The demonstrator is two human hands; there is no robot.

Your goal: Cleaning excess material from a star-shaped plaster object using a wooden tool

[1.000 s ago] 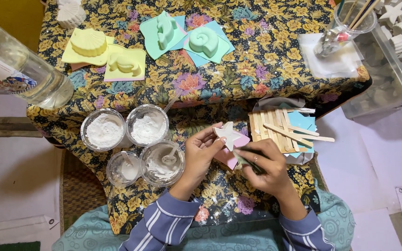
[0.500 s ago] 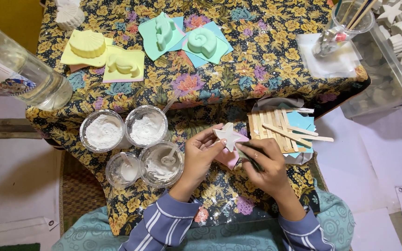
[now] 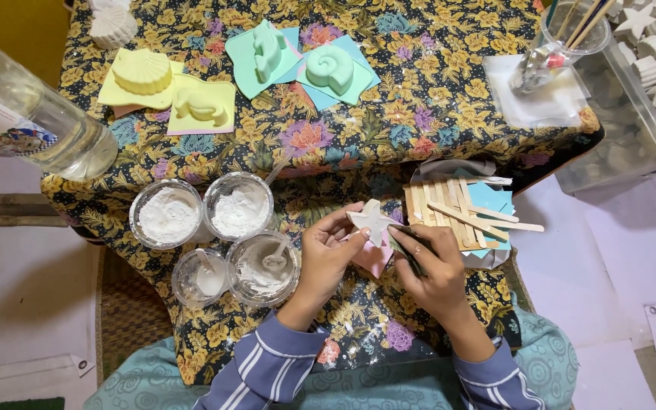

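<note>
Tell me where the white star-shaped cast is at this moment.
In the head view, the white star-shaped cast is near the centre, held by the left hand over the floral tablecloth, left of the wooden sticks and right of the powder cups.

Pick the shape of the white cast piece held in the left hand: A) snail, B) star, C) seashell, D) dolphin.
B: the white piece pinched in the left hand has pointed arms spreading like a star, while the right hand works at its edge with a thin tool.
</note>
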